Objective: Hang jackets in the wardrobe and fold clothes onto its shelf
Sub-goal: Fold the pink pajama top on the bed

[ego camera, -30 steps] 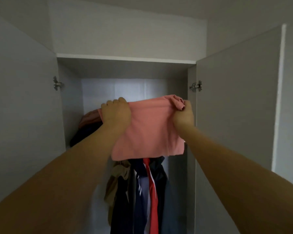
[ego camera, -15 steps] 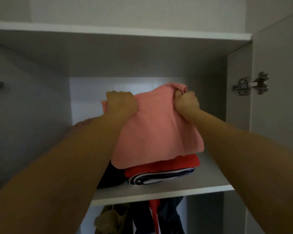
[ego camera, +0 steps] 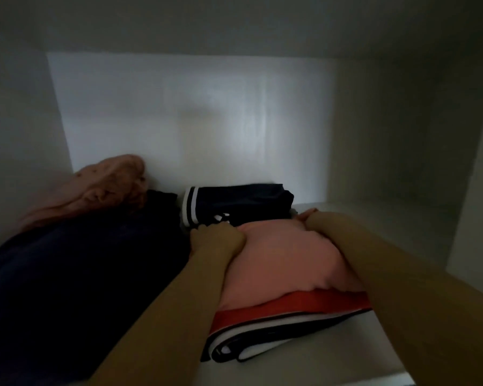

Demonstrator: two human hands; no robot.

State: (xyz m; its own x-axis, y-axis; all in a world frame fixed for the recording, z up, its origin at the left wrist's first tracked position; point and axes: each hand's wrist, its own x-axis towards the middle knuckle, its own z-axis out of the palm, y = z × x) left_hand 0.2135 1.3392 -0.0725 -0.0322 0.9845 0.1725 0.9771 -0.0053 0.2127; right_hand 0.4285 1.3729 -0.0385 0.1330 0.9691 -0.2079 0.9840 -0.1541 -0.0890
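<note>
Both hands, left hand [ego camera: 221,238] and right hand [ego camera: 317,221], grip the pink top's [ego camera: 285,268] far corners atop the red garment [ego camera: 290,305]; better release evenly, then press it flat.

Folded pink garment [ego camera: 285,263] flat atop red folded garment [ego camera: 290,305] on white wardrobe shelf [ego camera: 332,355].

We cannot see the fingertips of either hand, left [ego camera: 219,237] or right [ego camera: 314,220], tucked into the pink garment [ego camera: 285,263]. At seven o'clock the dark garment [ego camera: 76,280] runs past the frame.
</note>
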